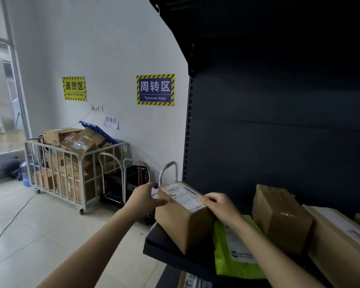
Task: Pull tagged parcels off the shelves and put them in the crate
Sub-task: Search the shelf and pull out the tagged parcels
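A brown cardboard parcel with a white shipping label on top stands at the left end of the dark shelf. My left hand reaches to its left side with fingers extended, touching the upper left edge. My right hand lies on the parcel's top right edge, fingers curled over the label. A black crate sits on a trolley on the floor beyond the shelf end.
On the same shelf lie a lime-green mailer bag, a taped brown box and a long labelled carton. A white cage cart full of boxes stands by the wall, beside folded trolleys. A cable runs across the tiled floor.
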Demonstrator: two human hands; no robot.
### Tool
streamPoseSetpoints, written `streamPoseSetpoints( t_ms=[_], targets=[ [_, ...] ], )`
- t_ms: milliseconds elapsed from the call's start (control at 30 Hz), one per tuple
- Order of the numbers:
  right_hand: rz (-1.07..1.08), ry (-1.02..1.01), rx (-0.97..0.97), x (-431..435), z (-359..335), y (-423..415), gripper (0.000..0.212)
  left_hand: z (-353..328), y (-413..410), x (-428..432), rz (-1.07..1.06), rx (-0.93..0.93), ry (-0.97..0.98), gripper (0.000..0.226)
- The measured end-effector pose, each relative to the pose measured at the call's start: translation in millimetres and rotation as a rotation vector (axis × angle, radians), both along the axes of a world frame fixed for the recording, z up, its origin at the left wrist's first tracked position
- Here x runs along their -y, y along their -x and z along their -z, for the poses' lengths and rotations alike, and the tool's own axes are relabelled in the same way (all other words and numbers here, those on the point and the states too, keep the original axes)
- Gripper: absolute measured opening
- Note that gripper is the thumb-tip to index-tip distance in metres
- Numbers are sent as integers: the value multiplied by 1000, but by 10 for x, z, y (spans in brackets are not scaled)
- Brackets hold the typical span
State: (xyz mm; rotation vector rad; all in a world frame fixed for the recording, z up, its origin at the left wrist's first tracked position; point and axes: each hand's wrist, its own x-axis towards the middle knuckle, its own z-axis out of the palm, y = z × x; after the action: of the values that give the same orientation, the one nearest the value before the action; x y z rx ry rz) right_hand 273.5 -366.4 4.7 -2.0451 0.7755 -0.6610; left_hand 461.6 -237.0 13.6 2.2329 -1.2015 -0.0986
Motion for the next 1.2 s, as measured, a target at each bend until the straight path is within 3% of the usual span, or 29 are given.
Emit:
streamPoseSetpoints(
  t_ms=[100, 200, 367, 600, 967, 1200],
  targets=[
    [80, 63, 22, -132, 71, 52, 30, 121, 223, 132, -48, -86, 76, 38],
    [87, 49, 53, -223, 122, 115, 30, 179, 477, 201, 37, -497, 217, 46],
    [72, 64, 178, -268, 143, 196, 24, 188, 588, 211, 300, -761, 381, 24],
    [197, 227, 192, -251, 239, 111, 42, 202, 577, 173, 412, -651, 446, 52],
    [183, 166, 71, -216, 193, -119, 34, 200, 424, 232, 224, -685, 401, 25],
    [131, 63, 25, -193, 122, -53, 43, 132, 442, 312, 107, -619, 316, 40]
  ],
)
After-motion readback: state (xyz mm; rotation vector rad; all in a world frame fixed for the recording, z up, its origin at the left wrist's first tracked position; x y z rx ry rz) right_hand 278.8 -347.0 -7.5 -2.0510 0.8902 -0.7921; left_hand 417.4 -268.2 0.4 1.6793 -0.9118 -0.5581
